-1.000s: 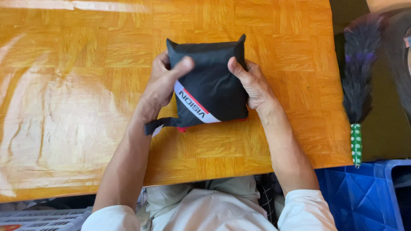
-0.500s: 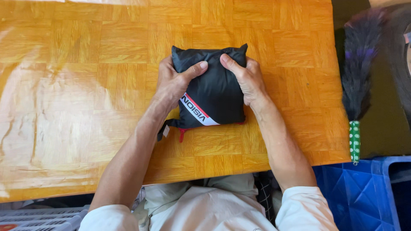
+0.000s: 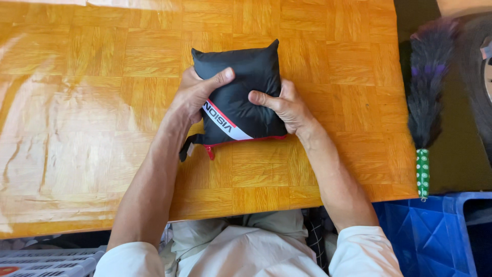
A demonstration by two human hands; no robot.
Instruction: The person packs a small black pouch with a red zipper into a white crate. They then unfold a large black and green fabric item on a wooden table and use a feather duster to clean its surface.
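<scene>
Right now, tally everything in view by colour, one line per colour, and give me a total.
Black: 2, the pouch held by the left hand and right hand, and the feather duster.
Blue: 1, the crate.
Orange-brown: 1, the table.
Total: 4.

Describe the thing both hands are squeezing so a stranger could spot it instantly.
On the orange wooden table, near its front edge, lies a puffy black fabric pouch. The left hand and right hand grip its sides. Only it has a white stripe and red zipper edge.
</scene>
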